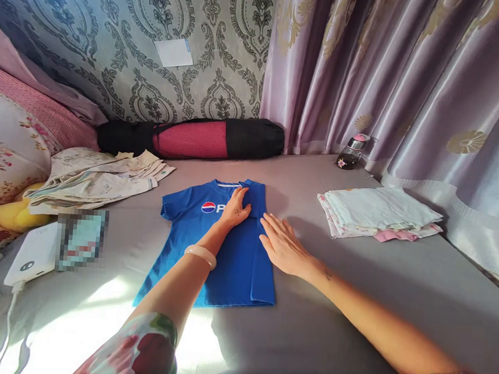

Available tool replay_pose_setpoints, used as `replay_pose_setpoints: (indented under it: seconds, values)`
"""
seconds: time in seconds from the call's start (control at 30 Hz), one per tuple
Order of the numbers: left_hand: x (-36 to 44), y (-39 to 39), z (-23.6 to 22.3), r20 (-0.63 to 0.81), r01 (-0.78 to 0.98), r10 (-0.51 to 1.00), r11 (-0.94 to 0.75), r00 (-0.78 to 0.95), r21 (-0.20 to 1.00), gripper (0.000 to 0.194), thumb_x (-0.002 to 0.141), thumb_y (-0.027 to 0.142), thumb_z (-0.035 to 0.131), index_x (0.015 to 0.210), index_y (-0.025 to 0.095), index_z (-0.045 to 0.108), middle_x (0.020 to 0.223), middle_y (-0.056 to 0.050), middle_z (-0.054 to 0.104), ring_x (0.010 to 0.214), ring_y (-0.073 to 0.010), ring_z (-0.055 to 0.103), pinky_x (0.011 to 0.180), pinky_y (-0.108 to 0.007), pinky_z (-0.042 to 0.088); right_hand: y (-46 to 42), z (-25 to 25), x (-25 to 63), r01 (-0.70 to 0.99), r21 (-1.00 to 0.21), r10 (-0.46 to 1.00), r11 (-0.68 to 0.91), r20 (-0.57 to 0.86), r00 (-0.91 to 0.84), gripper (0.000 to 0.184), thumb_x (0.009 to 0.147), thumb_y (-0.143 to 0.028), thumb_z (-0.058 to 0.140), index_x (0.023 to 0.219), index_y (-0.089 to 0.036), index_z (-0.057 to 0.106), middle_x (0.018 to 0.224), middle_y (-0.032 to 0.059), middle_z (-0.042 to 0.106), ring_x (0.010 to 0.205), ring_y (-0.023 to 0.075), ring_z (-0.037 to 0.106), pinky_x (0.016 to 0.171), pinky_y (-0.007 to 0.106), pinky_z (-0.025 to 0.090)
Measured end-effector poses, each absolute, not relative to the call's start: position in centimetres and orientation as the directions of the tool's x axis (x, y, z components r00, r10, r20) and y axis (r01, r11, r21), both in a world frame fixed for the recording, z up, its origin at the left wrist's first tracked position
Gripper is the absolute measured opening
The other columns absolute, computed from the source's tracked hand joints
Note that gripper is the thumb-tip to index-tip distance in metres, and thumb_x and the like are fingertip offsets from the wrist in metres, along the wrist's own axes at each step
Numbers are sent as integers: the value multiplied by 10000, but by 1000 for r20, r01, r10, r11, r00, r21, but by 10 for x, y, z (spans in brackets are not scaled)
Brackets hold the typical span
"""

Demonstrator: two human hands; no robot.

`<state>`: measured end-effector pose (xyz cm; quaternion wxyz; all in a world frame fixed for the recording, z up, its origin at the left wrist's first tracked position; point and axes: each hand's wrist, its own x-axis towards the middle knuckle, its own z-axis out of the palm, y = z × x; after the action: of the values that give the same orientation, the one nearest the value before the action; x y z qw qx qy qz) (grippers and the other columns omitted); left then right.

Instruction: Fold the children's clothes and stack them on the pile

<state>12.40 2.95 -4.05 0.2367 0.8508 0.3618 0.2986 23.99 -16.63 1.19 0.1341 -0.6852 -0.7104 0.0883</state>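
A blue T-shirt (223,259) with a round red, white and blue logo lies on the grey sheet, collar away from me. Its right side is folded inward in a long strip, while the left sleeve sticks out. My left hand (236,209) rests on the shirt's upper part below the collar, fingers stretched forward and partly covering the print. Beside the folded right edge is my right hand (286,245), palm down with straight fingers, their tips close to the cloth. Whether those tips touch the shirt I cannot tell.
Folded light cloths (380,210) are stacked at the right, with a dark bottle (351,152) behind. A black and red bag (193,137) lies along the wall. Patterned clothes (100,174), a white power bank (33,254) and cables are at the left.
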Motion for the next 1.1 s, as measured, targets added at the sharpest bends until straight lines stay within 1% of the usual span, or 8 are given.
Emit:
replay_pose_setpoints:
  seconds: [0.07,0.13,0.27,0.4,0.57,0.73,0.93,1.1]
  values:
    - [124,27,-40,362,449,738,-648,569,615,641,779,154,567,1408,135,445,1482,-181,407,1347,-282,462,1100,-431,426,-149,0,243,963,-269,999,28,33,-20,613,1019,-380,205,1532,-66,323,1606,157,269,1497,278,207,1213,515,178]
    - [123,26,-38,379,428,714,-674,589,602,655,774,123,545,1419,145,434,1484,-173,408,1376,-276,434,1121,-436,406,-134,-11,246,967,-253,1000,3,16,1,626,1018,-389,180,1533,-61,319,1606,156,267,1499,271,202,1216,512,156]
    - [123,23,-36,379,434,696,-693,610,576,631,805,88,486,1428,179,436,1492,-144,421,1358,-252,465,1111,-406,426,-108,-18,251,966,-254,999,-47,-8,47,628,1017,-388,149,1531,-75,330,1613,134,258,1498,257,207,1212,511,150]
    - [122,22,-37,350,470,723,-667,596,578,611,823,83,466,1426,179,441,1495,-139,428,1335,-242,498,1078,-381,465,-82,-13,258,965,-244,996,-92,-26,88,606,1011,-346,164,1537,-86,314,1619,117,248,1495,265,213,1200,547,160]
    - [123,24,-41,376,474,720,-677,583,563,618,804,75,478,1412,182,462,1483,-133,450,1364,-236,468,1116,-392,433,-49,-11,268,960,-232,988,-155,-10,157,585,1013,-321,194,1536,-85,308,1616,124,258,1486,279,230,1192,573,149]
    - [124,25,-43,375,504,745,-656,552,562,623,771,73,504,1382,191,496,1465,-120,481,1340,-231,495,1098,-376,456,-20,-14,276,955,-232,982,-184,-11,187,586,1020,-326,194,1539,-69,288,1621,137,235,1493,283,203,1190,580,139]
    - [125,30,-47,451,442,714,-692,535,571,616,733,85,548,1348,117,516,1422,-176,506,1363,-284,461,1145,-437,400,-10,-25,278,952,-218,972,-215,45,230,584,1017,-336,216,1549,-99,267,1629,119,224,1501,267,176,1196,570,115]
    - [124,35,-53,537,340,622,-773,570,535,659,711,9,474,1353,151,515,1427,-154,509,1350,-277,468,1141,-494,383,-8,-33,280,948,-225,966,-224,78,247,572,1015,-341,234,1544,-131,289,1623,98,254,1496,254,194,1197,560,121]
